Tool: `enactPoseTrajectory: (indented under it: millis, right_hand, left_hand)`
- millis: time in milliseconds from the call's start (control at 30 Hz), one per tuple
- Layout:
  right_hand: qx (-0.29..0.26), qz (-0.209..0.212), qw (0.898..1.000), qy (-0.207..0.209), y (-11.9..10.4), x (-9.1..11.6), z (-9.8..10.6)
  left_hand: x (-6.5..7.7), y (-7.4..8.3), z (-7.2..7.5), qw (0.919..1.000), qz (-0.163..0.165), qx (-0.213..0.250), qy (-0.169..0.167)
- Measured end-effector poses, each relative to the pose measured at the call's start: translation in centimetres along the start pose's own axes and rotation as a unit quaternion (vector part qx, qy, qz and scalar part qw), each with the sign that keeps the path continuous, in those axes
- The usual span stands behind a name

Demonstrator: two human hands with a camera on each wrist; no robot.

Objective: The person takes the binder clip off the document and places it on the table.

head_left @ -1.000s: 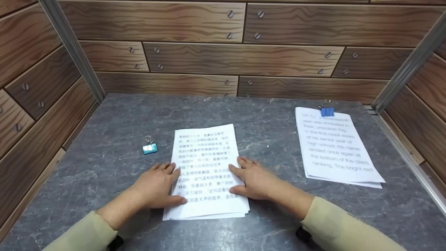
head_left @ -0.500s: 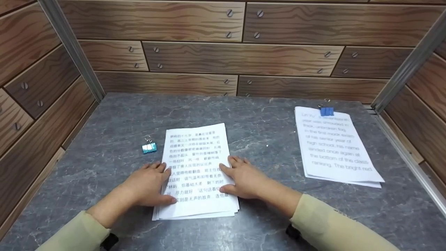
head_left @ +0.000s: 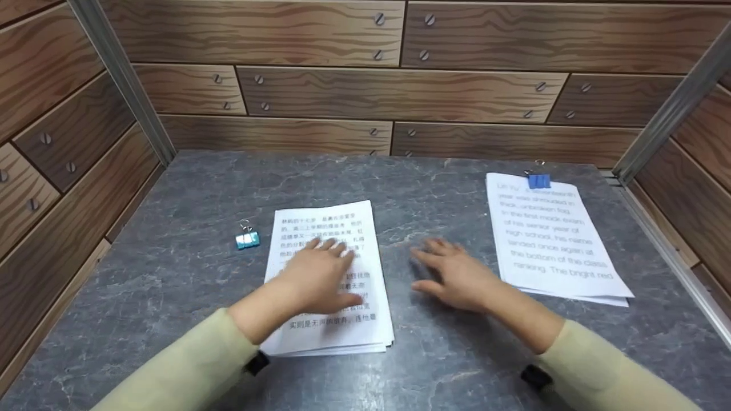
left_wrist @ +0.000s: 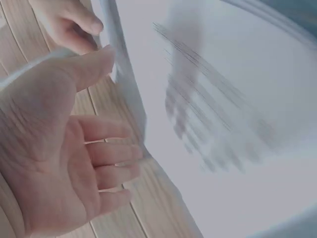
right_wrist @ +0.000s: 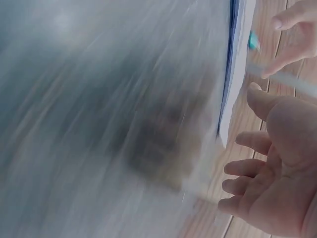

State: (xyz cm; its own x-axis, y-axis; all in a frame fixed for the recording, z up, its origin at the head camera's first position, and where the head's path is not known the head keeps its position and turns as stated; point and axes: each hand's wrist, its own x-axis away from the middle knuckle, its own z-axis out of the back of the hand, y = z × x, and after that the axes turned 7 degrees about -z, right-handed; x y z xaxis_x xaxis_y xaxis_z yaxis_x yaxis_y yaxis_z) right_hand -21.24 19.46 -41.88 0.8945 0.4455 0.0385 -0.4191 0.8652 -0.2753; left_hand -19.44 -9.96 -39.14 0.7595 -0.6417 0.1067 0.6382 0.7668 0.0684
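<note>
A stack of printed paper sheets lies on the table, its lower edges slightly uneven. My left hand is over the middle of the stack with its fingers spread. In the left wrist view a gap shows between that hand's fingers and the page. My right hand hovers over the tabletop to the right of the stack, fingers apart and holding nothing. To the left of the sheets sits a teal binder clip, its wire handles pointing away from me.
A second paper stack lies at the right, with a blue binder clip on its top edge. Wood-patterned walls and metal posts border the grey marbled table.
The stack first slid left between both hands. Since then both hands have left its side edges: the left has moved right over the page, the right has drawn away rightward.
</note>
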Motion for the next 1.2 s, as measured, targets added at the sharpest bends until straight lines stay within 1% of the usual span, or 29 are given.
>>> enactPoseTrajectory:
  millis: [133, 200, 267, 367, 467, 667, 767, 900, 1067, 1200]
  right_hand:
    - [0.023, -0.025, 0.999, 0.029, 4.1, 2.1, 1.8]
    - [0.030, -0.044, 0.998, 0.037, 6.0, 3.1, 2.5]
    - [0.033, -0.061, 0.997, 0.041, 7.8, 4.0, 2.9]
    - [0.036, -0.089, 0.995, 0.040, 10.1, 5.2, 3.4]
    - [0.038, -0.106, 0.993, 0.038, 12.0, 6.2, 3.7]
    - [0.052, -0.132, 0.989, 0.033, 15.1, 8.2, 3.8]
    - [0.057, -0.140, 0.988, 0.030, 16.5, 9.2, 3.9]
    - [0.057, -0.150, 0.987, 0.025, 18.2, 10.4, 4.1]
    - [0.052, -0.160, 0.985, 0.021, 19.8, 11.4, 3.6]
    - [0.040, -0.168, 0.985, 0.017, 20.4, 11.9, 3.1]
  left_hand:
    - [-3.9, 3.3, 0.5, 0.9976, -0.061, -0.030, 0.014]
    - [-5.6, 4.8, 0.4, 0.9950, -0.088, -0.043, 0.021]
    - [-7.0, 6.1, 0.2, 0.9926, -0.106, -0.055, 0.019]
    - [-8.8, 7.8, -0.3, 0.9899, -0.124, -0.068, 0.010]
    - [-10.3, 9.3, -0.7, 0.9885, -0.133, -0.072, 0.001]
    - [-13.5, 12.1, -1.5, 0.9868, -0.149, -0.065, 0.002]
    - [-14.8, 13.4, -2.2, 0.9858, -0.157, -0.059, 0.002]
    - [-16.0, 14.6, -3.1, 0.9855, -0.161, -0.052, -0.011]
    - [-16.6, 15.2, -3.9, 0.9862, -0.153, -0.047, -0.043]
    - [-17.0, 15.7, -4.2, 0.9863, -0.146, -0.044, -0.063]
